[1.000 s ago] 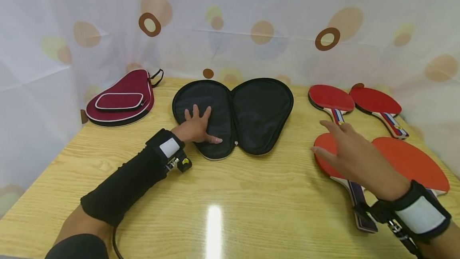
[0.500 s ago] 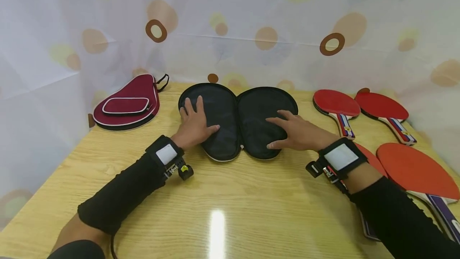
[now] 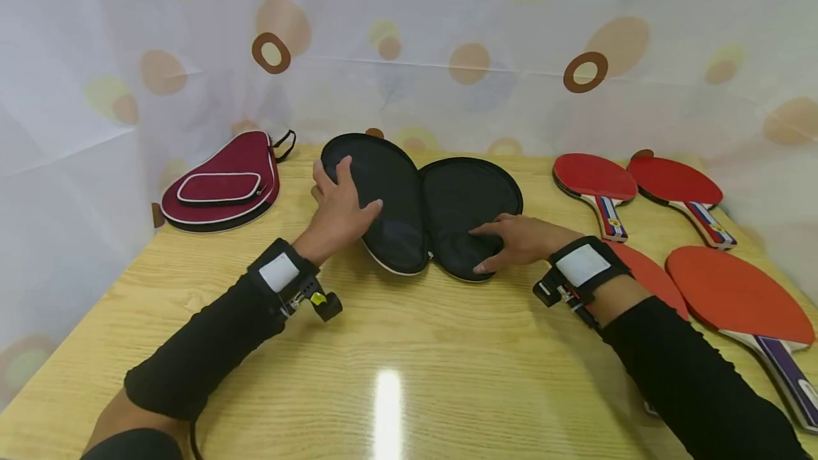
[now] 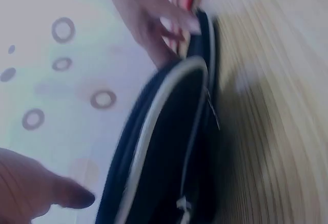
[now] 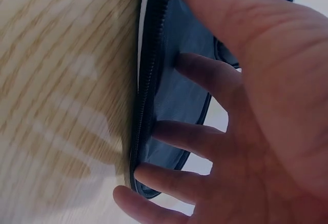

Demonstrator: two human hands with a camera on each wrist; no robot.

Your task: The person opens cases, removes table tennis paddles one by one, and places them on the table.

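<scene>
A black table tennis paddle case lies spread open on the wooden table, its two halves joined along the middle. Its left half is raised and tilted at the outer side. My left hand is at that outer edge. Some fingers reach round the rim, while the thumb stands apart from the case in the left wrist view; the undersides of the fingers are hidden. On the right half, which lies flat, my right hand rests with spread fingers. In the right wrist view, its fingertips touch the lining near the zipper.
A maroon paddle case with white piping is at the back left. Several red paddles lie to the right, among them one red paddle at the back and one orange-red paddle in front. A patterned curtain hangs behind the table.
My right hand has come from over the paddles to the right half of the black case. The case's left half has tipped up at its outer edge, with my left hand there.
</scene>
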